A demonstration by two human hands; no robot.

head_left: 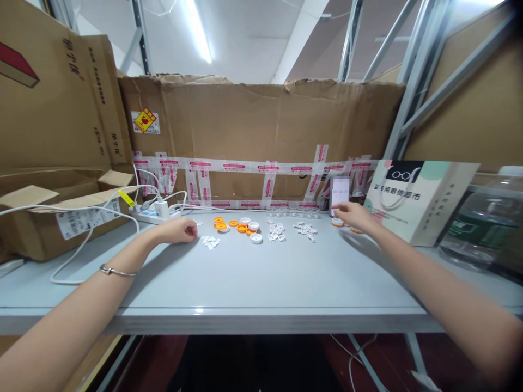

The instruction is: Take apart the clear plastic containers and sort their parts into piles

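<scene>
Tabletop (pixel 281 283): grey, its middle bearing the cap cluster (pixel 242 229), the landmark here.
Taped cardboard box (pixel 261 120): behind the cap cluster, probably standing as a backstop.
Open carton (pixel 41 234): far left of the cluster.
Printed paper bag (pixel 404 207): right of the cluster, upright.
Left hand (pixel 180 230): left of the cluster, near the white discs; fingers curled inward, I cannot tell whether around anything.
Right hand (pixel 355 215): right of the cluster, fingers extended in front of the phone, released, no grasp visible; contact with the screen is unclear.
Phone (pixel 340 188): right of the cluster, upright with digits facing the worker, presumably for easy reading.
Orange and white caps: the cluster itself; another white-and-orange cap (pixel 337 222) lies well to its right, below the right hand.
White plastic pieces (pixel 275 231): two heaps right of the cluster, apparently parted by kind.
White discs (pixel 210 242): just left of the cluster, heaped apart, likely to avoid mixing.
</scene>
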